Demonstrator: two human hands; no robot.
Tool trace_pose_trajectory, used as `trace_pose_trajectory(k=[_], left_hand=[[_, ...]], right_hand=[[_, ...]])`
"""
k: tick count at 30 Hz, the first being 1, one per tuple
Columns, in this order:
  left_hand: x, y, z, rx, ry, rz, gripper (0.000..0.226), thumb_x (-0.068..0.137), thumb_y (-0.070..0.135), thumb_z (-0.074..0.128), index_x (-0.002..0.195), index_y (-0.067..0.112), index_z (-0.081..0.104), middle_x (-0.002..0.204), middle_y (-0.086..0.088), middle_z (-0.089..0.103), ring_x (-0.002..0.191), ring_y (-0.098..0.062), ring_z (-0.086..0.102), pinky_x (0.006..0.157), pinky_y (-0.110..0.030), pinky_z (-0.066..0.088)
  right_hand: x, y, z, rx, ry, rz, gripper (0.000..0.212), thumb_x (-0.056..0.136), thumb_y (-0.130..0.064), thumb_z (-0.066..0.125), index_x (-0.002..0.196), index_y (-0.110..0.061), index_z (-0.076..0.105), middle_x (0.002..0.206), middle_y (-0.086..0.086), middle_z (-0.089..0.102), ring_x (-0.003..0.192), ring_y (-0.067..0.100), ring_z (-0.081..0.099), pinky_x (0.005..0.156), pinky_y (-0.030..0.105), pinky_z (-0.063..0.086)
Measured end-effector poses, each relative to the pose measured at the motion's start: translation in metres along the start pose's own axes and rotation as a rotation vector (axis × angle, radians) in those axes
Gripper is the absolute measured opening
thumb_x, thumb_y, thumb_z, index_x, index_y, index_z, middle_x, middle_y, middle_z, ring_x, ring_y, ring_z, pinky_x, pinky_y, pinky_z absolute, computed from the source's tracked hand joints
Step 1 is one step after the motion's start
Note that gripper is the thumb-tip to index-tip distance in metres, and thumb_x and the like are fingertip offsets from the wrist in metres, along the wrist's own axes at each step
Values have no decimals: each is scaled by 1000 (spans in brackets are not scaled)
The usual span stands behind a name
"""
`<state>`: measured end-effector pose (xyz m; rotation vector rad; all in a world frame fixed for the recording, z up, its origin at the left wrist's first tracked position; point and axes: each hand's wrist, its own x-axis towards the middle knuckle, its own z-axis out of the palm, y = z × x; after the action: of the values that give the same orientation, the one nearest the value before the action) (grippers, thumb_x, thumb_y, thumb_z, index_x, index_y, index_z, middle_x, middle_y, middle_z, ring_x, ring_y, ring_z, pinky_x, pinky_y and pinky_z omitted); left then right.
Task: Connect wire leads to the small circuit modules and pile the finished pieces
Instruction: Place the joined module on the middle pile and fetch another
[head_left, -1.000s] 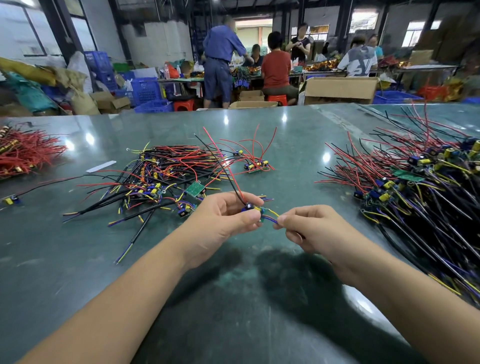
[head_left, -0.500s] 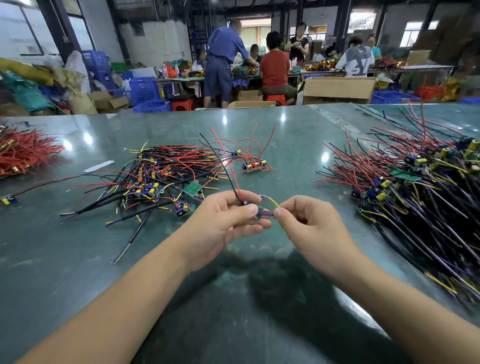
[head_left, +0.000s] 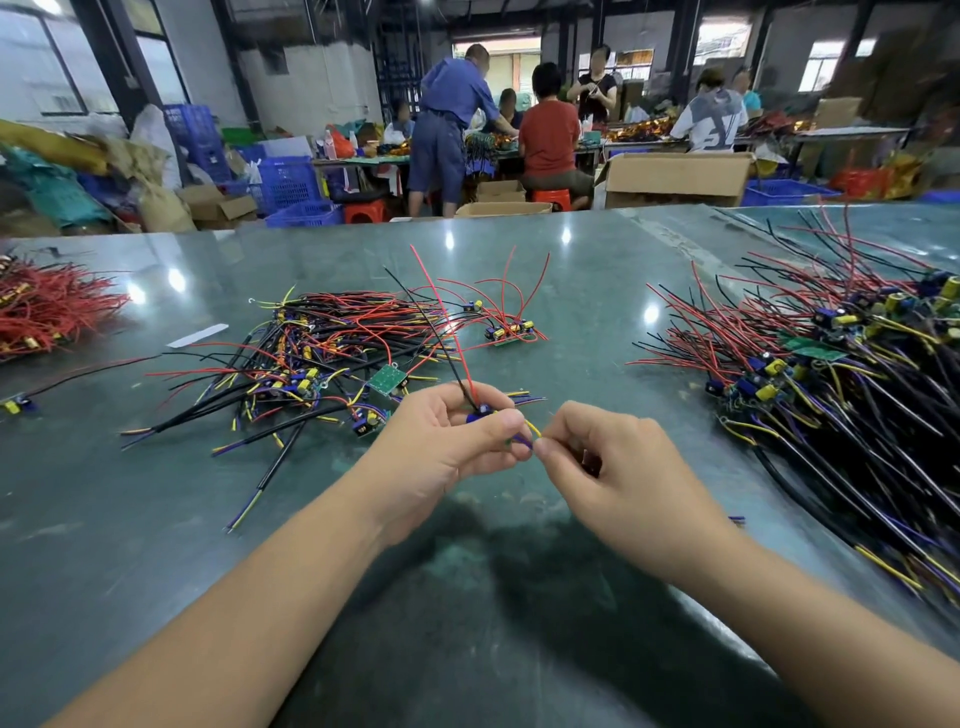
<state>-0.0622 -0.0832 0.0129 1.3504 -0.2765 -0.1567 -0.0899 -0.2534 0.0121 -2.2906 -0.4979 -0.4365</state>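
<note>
Blue module (head_left: 483, 411) sits at centre frame, pinched between our left hand (head_left: 447, 447) thumb and curled fingers, held just above the green tabletop (head_left: 156, 545). One red lead (head_left: 441, 312) and one black lead (head_left: 415, 306) rise from it toward the upper left. Short yellow lead (head_left: 532, 428) and a purple one poke out right of the left thumb; our right hand (head_left: 618, 467) pinches their ends with thumb and forefinger, other fingers curled under. The two hands nearly touch at the fingertips.

Nothing sits between camera and module; the left thumb hides most of the board.

Outward: just behind the left hand, a loose pile of wired modules (head_left: 291, 364), red, black, yellow, purple leads, with a bare green board (head_left: 387, 379) at its near edge. Upper centre, a small cluster (head_left: 511, 330) with red leads curling up. Right edge, a much larger heap (head_left: 857, 395) of modules and long leads. Upper left, a red wire bundle (head_left: 47, 306). A single module (head_left: 13, 405) lies at far left, and a white strip (head_left: 197, 335) behind the middle pile.

Containers: open cardboard box (head_left: 675, 179) past the table, contents not visible; blue plastic crates (head_left: 291, 182) upper left, contents unclear. People (head_left: 550, 135) work at a far bench.
</note>
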Motion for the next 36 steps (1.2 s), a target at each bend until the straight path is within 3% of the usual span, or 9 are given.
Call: trace_pose_trajectory(k=[2, 5, 10, 16, 21, 25, 28, 32, 36], left_hand=[[0, -1, -1, 61, 7, -34, 22, 65, 28, 71, 81, 16, 62, 74, -7, 71, 63, -14, 67, 60, -20, 55], [0, 0, -1, 75, 18, -35, 17, 69, 25, 69, 82, 15, 61, 72, -5, 71, 60, -12, 66, 58, -18, 54], [3, 3, -7, 31, 62, 19, 9, 83, 4, 62, 78, 11, 60, 68, -7, 70, 59, -12, 66, 58, -19, 54], [4, 4, -3, -48, 36, 43, 11, 70, 10, 67, 77, 6, 59, 72, -8, 72, 68, -16, 70, 63, -21, 56], [5, 6, -3, -86, 80, 73, 18, 66, 11, 67, 78, 2, 57, 73, -13, 71, 63, -19, 69, 60, -24, 57], [6, 9, -13, -65, 217, 44, 4, 78, 2, 62, 78, 4, 59, 69, -10, 70, 59, -17, 69, 57, -21, 56], [10, 13, -20, -78, 279, -32, 10, 86, -4, 56, 79, 3, 57, 64, -10, 70, 56, -17, 68, 51, -20, 55], [13, 12, -20, -157, 319, -119, 10, 86, -4, 55, 78, 2, 57, 60, -11, 68, 52, -18, 67, 48, -20, 55], [14, 13, -24, -224, 343, -163, 8, 87, -3, 54, 82, 2, 57, 60, -11, 67, 50, -17, 66, 46, -19, 54]], right_hand=[[-3, 0, 1, -93, -22, -48, 21, 90, -28, 56, 71, -24, 47, 48, -9, 42, 54, 17, 38, 54, 37, 38], [-3, 0, 3, -115, 2, -78, 19, 91, -27, 56, 73, -25, 49, 48, -11, 41, 53, 17, 37, 54, 36, 38], [1, 6, 4, 119, -71, -38, 16, 93, -24, 56, 77, -25, 56, 63, -3, 59, 53, 8, 42, 52, 17, 34], [10, 11, 7, 228, 20, 112, 26, 95, -22, 53, 70, -25, 57, 52, -9, 37, 49, 6, 29, 48, 22, 25], [12, 3, 6, 591, 9, 201, 25, 95, -18, 53, 72, -19, 64, 53, -12, 39, 45, 2, 30, 44, 12, 26], [7, 14, -2, -50, -218, 125, 43, 96, -45, 40, 83, -9, 59, 64, 4, 55, 63, 20, 51, 61, 36, 41], [5, 18, -3, -307, -207, 121, 43, 98, -49, 28, 81, -14, 44, 74, 6, 57, 78, 35, 53, 64, 40, 43], [8, 15, -2, -423, -167, 28, 37, 100, -47, 23, 80, -16, 26, 62, 4, 37, 68, 36, 39, 56, 39, 26], [6, 14, -6, -267, -262, -46, 38, 98, -49, 26, 86, -14, 36, 70, 10, 51, 73, 37, 46, 58, 40, 33]])
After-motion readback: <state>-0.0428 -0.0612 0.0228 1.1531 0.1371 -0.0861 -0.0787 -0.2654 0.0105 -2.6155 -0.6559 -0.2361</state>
